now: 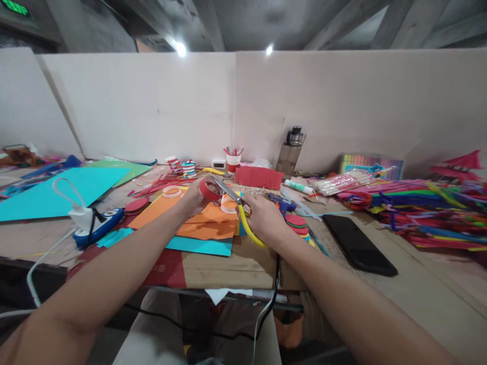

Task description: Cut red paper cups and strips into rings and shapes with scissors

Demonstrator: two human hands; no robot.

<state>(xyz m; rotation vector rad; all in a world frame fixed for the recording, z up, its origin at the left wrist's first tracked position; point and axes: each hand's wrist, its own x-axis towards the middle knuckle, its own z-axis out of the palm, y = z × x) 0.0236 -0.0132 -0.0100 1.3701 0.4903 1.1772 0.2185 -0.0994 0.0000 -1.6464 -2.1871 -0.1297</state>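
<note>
My left hand (194, 200) is closed around a small red roll of tape (207, 191), held just above the orange paper (198, 218). My right hand (264, 219) grips yellow-handled scissors (243, 218); their metal blades point up and left and reach the red roll. Both hands hover over a stack of orange and teal sheets near the table's front edge. A white tape ring (228, 204) lies on the orange sheet between the hands.
A black phone (357, 246) lies to the right, beside a heap of coloured pipe cleaners (418, 213). A blue glue gun (99, 228) and white charger lie left. A cup, a red box (258, 177) and a bottle (289, 152) stand at the back.
</note>
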